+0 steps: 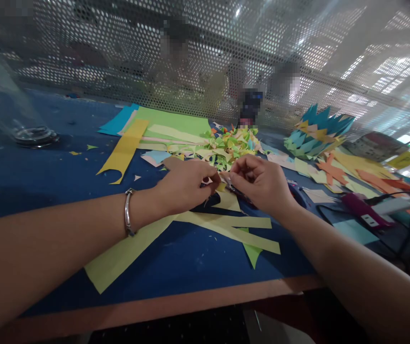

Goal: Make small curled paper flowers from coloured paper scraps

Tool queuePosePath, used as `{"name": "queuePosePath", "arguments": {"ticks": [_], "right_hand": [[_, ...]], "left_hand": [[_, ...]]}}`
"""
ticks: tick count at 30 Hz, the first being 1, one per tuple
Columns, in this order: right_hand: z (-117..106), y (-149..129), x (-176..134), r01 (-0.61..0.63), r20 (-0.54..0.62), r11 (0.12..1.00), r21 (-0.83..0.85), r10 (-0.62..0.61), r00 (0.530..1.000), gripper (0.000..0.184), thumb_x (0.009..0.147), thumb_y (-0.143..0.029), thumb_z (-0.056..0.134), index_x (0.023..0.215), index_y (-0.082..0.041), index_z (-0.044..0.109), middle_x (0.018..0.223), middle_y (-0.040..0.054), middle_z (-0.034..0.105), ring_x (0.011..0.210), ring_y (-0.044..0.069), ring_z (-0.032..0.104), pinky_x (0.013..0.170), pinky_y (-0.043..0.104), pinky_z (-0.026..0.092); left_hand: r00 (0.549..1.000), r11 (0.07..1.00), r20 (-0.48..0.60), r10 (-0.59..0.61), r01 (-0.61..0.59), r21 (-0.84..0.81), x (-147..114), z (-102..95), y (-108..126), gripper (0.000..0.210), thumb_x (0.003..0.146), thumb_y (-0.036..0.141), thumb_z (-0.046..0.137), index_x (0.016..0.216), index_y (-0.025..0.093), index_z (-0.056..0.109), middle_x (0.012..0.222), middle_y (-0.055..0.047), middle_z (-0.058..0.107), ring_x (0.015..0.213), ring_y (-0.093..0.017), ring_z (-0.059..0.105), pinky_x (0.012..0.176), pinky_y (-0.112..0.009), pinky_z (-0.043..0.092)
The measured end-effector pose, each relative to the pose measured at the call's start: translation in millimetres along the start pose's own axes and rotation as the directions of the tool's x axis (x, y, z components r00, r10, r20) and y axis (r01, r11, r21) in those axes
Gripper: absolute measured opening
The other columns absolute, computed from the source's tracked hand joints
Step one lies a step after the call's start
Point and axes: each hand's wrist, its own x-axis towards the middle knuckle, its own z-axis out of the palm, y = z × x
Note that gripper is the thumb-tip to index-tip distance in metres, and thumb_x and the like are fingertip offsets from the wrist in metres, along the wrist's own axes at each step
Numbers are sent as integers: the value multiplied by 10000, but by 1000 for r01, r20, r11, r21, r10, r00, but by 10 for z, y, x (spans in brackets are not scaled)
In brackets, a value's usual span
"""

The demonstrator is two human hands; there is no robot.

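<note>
My left hand [190, 184], with a silver bracelet on its wrist, is closed in a pinch over the middle of the table. Facing it, my right hand [258, 184] has its thumb and fingers pressed together. The fingertips of both hands almost meet, and a small pale bit shows between them, too small to name. Just behind lies a heap of green and yellow paper scraps [238, 142]. Pale yellow paper strips [240, 221] lie below the hands, beside a green scrap [253, 248]. Something dark under my fingers is mostly hidden.
A yellow strip [129, 148] and green sheets [176, 119] lie at the back left. A clear jar [11, 105] stands far left. To the right are a spiky paper crown [319, 131], orange cutouts [332, 171] and a purple power strip [365, 210] with cables. Perforated metal closes the back.
</note>
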Motion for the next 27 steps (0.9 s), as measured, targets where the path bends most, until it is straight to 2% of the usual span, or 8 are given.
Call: {"name": "queuePosePath", "arguments": {"ticks": [3,6,10,14,19,27], "right_hand": [[2,-4,-9,28,-25,999,18,-27,999,142,845,-270,673,773,-189,580,686,-12,557,545,90,445,494,246,356],[-6,-28,-23,51,-33,999,17,-50,998,150,855,-292,669,783,-188,589,697,-9,560,554,94,461,498,247,369],[-12,-85,-40,92,11,996,-14,-92,996,132,872,-278,655,791,-189,599,691,-8,559,545,90,455,501,245,383],[-1,-105,-37,148,41,987,-68,-146,988,107,852,-215,652,765,-194,594,678,-14,558,542,86,449,513,241,389],[24,-80,-48,178,67,982,-63,-174,982,51,849,-194,641,814,-194,605,719,-5,571,558,88,484,515,235,414],[31,-128,-76,206,78,977,-49,-202,976,30,869,-204,647,865,-188,622,735,-5,582,568,88,508,528,236,436]], "left_hand": [[996,992,-6,-92,91,-91,-15,-24,9,186,855,237,550,844,183,728,790,-38,722,737,-177,635,641,-286,421],[973,940,-7,-233,223,-258,-33,-40,-29,143,832,261,584,837,188,706,786,-26,741,732,-168,667,671,-275,478],[946,773,84,-312,304,-557,-52,-31,-108,124,829,291,633,873,189,688,821,-40,766,775,-174,717,762,-297,554],[924,562,159,-349,342,-753,-61,-34,-74,117,818,279,684,861,171,681,822,-47,758,800,-164,733,797,-303,575],[900,386,224,-374,371,-844,-73,-64,26,134,768,242,750,855,154,699,812,-32,736,745,-123,694,782,-276,564],[859,231,268,-436,395,-889,-99,-73,53,95,767,148,732,846,150,680,832,-8,695,759,-95,667,805,-254,543]]}}
